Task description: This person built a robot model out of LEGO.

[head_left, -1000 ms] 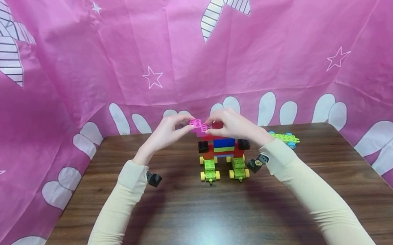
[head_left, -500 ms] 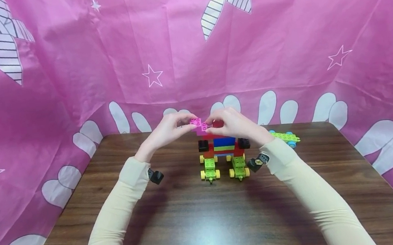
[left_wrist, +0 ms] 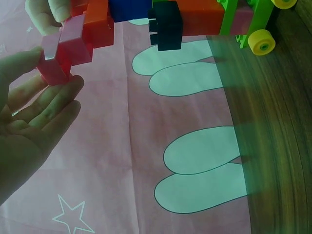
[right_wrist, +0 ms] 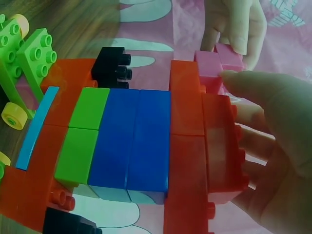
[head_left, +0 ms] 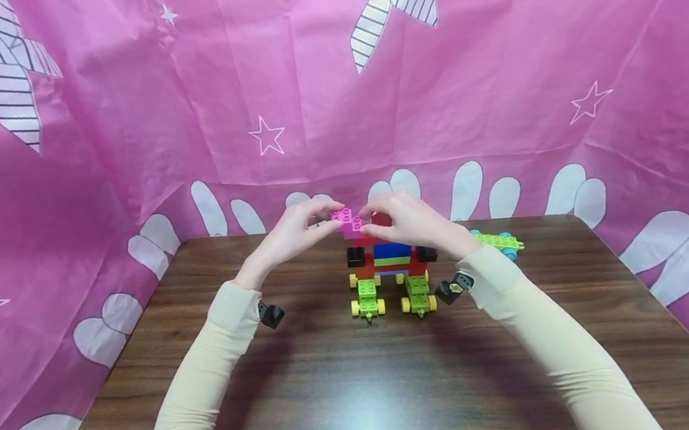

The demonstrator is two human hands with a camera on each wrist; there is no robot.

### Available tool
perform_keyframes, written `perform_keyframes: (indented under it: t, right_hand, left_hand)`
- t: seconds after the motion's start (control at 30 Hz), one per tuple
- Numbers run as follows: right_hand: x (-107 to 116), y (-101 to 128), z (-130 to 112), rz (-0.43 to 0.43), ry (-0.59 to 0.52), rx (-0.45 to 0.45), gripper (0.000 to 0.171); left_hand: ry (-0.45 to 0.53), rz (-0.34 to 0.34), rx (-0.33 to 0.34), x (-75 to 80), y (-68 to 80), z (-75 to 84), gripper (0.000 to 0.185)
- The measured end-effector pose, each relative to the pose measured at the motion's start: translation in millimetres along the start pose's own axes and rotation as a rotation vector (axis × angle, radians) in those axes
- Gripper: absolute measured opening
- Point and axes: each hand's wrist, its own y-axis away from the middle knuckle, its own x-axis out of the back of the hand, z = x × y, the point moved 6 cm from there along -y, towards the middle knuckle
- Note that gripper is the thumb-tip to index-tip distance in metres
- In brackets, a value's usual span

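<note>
A pink brick [head_left: 347, 219] is being pinched at the top of a toy-brick model [head_left: 389, 267], which is standing on a dark wooden table [head_left: 365, 384] at about 12 o'clock from the person. The brick is being gripped from its 9 o'clock side by the left hand [head_left: 295, 234], with thumb and fingertips curled onto it; in the left wrist view the pink brick [left_wrist: 63, 51] is being held between the thumb and the fingers [left_wrist: 58, 105]. From the 3 o'clock side the right hand [head_left: 406, 222] is being held against the top of the model, its fingers curled round the red brick [right_wrist: 222, 144] just beside the pink one, with the thumb [right_wrist: 273, 97] being pressed near the pink brick [right_wrist: 214, 66].

Below the red top, blue bricks [head_left: 392, 250], a green layer and black bricks [head_left: 356, 256] are being carried on two lime-green wheeled bases [head_left: 368, 298] with yellow wheels. A separate lime-green wheeled piece [head_left: 501, 242] is lying on the table at 3 o'clock from the model, well apart from it. A pink patterned cloth [head_left: 114, 128] is hanging behind and beside the table.
</note>
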Motion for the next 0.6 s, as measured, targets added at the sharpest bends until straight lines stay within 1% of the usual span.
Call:
perform_keyframes:
  t: [0.13, 0.27, 0.37, 0.47, 0.6]
  right_hand:
    - [5, 5, 3, -0.002, -0.012, -0.029, 0.034]
    - [15, 12, 6, 0.037, -0.011, -0.019, 0.033]
    - [23, 20, 10, 0.071, -0.019, -0.027, 0.032]
    - [31, 29, 16, 0.099, -0.036, -0.060, 0.034]
    - [41, 43, 26, 0.137, -0.023, -0.109, 0.037]
  left_hand:
    - [0.001, -0.001, 0.013, -0.7, 0.5, -1.2, 0.036]
    - [0.003, 0.002, 0.022, -1.0, 1.5, -2.6, 0.037]
    - [0.009, 0.005, 0.027, -1.1, 2.0, -4.2, 0.037]
    - [0.010, 0.010, 0.027, -0.5, 2.2, -4.6, 0.037]
    - [0.004, 0.022, 0.028, 0.5, 4.0, -5.5, 0.037]
